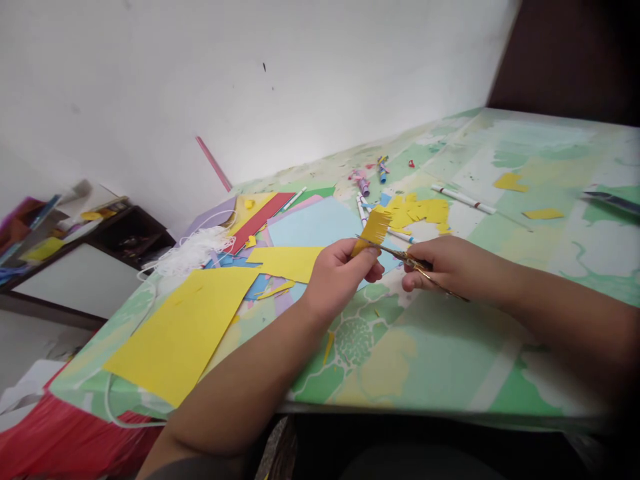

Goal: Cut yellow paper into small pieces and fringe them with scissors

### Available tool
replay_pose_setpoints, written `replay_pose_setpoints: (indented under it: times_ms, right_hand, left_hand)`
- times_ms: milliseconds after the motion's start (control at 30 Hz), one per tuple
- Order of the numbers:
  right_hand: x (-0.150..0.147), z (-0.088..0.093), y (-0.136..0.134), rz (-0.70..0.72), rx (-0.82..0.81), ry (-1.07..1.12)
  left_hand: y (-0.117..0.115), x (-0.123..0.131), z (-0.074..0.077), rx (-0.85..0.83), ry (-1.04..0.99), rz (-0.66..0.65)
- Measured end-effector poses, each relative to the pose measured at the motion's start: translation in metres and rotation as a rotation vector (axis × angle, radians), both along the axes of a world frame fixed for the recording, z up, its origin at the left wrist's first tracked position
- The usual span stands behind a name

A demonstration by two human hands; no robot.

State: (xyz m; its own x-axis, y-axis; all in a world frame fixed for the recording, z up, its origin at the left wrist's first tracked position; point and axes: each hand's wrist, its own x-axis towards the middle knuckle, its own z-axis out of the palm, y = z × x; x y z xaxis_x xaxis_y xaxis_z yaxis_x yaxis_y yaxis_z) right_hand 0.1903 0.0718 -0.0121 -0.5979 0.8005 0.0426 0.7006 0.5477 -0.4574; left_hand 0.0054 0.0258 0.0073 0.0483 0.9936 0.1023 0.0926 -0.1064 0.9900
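Observation:
My left hand (345, 270) pinches a small strip of yellow paper (374, 230) between thumb and fingers. Its upper right edge is cut into a fringe. In my right hand (440, 263) is a pair of scissors (423, 265), its fingers closed round the handles. The blades reach left to the paper's edge just above my left thumb. Behind the strip lie several fringed yellow paper pieces (420, 211). A larger yellow sheet (183, 333) and a smaller cut yellow piece (290, 262) rest left of my left hand.
White string (203, 247) is heaped at the table's left side. Red paper (263, 221) and light blue paper (310, 223) lie behind my left hand. A white marker (463, 199), small paper rolls (361, 181) and a dark pointed object (613, 200) are farther back. A shelf (75, 280) stands left.

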Motion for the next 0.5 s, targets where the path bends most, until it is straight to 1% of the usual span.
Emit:
replay_pose_setpoints:
  times_ms: [133,233,300,500]
  right_hand:
    - [0.0007,0.0002,-0.0008,0.008,0.028,0.009]
    - [0.0009,0.0002,-0.0022,0.031,0.053,0.022]
    - [0.0008,0.0004,-0.0032,0.043,0.05,0.025]
    - [0.0003,0.001,-0.0044,0.051,0.043,0.01]
  left_hand:
    - [-0.0001,-0.0003,0.0011,0.008,0.027,-0.01]
    - [-0.0001,-0.0012,0.0017,0.021,0.041,0.012]
    - [0.0001,-0.0014,0.0017,0.023,0.043,0.022]
    - [-0.0003,0.0002,0.0009,0.028,0.089,-0.002]
